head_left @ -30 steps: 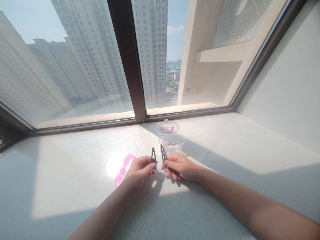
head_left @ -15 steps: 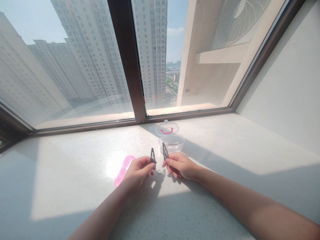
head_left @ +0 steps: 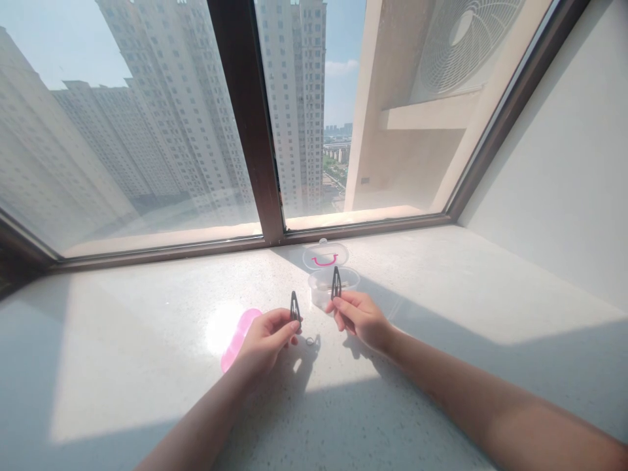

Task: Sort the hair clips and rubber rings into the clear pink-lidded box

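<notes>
Between thumb and fingers, my left hand [head_left: 271,335] pinches a black snap hair clip [head_left: 294,306], its narrow end pointing up. My right hand [head_left: 362,317] grips a second black snap hair clip [head_left: 336,282], also upright, in front of a clear plastic box [head_left: 318,296]. The box's lid [head_left: 324,257], with a pink handle, is open and leans back toward the window. Inside the box lie thin pieces too small to name. A small ring [head_left: 309,341] rests on the sill between my hands.
Left of my left hand lies a pink wavy-edged object [head_left: 239,337], partly covered by the hand. All this is on a speckled white windowsill [head_left: 147,340], with the brown window frame [head_left: 272,216] behind and a white wall [head_left: 564,163] on the right.
My right hand has moved up and slightly right with its hair clip, over the front of the box. The left hand keeps its clip and has hardly moved; the view has shifted slightly.
</notes>
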Available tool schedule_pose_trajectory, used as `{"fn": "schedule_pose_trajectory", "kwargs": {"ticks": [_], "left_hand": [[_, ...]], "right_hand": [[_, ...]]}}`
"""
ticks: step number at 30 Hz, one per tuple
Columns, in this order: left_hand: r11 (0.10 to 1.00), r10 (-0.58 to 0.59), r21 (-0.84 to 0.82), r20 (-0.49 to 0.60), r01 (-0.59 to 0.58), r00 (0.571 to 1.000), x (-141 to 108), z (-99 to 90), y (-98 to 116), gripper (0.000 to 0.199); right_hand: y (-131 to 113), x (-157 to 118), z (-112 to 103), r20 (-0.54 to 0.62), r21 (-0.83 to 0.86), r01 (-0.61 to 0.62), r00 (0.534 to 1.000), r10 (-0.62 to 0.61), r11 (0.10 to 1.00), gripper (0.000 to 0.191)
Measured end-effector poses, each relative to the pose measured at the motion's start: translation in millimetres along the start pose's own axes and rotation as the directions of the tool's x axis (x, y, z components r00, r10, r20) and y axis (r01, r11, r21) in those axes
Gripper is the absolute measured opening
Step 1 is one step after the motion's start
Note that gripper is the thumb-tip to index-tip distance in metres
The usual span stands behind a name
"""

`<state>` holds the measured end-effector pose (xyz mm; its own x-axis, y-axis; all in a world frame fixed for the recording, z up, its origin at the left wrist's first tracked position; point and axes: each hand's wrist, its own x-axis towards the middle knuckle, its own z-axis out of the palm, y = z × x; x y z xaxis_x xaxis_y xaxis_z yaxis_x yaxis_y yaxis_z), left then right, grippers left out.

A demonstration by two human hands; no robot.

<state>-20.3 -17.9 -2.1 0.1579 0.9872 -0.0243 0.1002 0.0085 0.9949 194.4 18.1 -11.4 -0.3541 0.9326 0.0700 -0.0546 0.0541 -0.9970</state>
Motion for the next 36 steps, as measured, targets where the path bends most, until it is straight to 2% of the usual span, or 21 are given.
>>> {"fn": "schedule_pose_trajectory", "kwargs": {"ticks": [4,11,18,27,36], "left_hand": [[1.000,0.005,0.007,-0.027,-0.005,1.000,0.0,1.2,2.1,0.016],[0.998,0.025,0.058,-0.014,-0.024,1.000,0.4,1.8,3.4,0.019],[0.998,0.026,0.062,-0.002,-0.025,1.000,0.2,3.1,2.8,0.020],[0.998,0.023,0.051,0.023,-0.025,0.999,0.8,3.0,-2.1,0.018],[0.999,0.017,0.033,0.012,-0.017,1.000,1.5,5.2,-0.4,0.017]], "right_hand": [[2.3,-0.9,2.1,0.063,-0.008,-0.041,0.997,0.041,0.999,0.033],[3.2,-3.7,6.8,0.171,-0.071,-0.081,0.981,0.093,0.994,0.027],[1.1,-1.4,7.4,0.304,-0.112,-0.135,0.938,0.164,0.984,0.026],[7.2,2.6,6.8,0.291,-0.106,-0.149,0.941,0.174,0.983,0.030],[5.0,0.8,8.8,0.273,-0.175,-0.130,0.946,0.175,0.976,0.028]]}}
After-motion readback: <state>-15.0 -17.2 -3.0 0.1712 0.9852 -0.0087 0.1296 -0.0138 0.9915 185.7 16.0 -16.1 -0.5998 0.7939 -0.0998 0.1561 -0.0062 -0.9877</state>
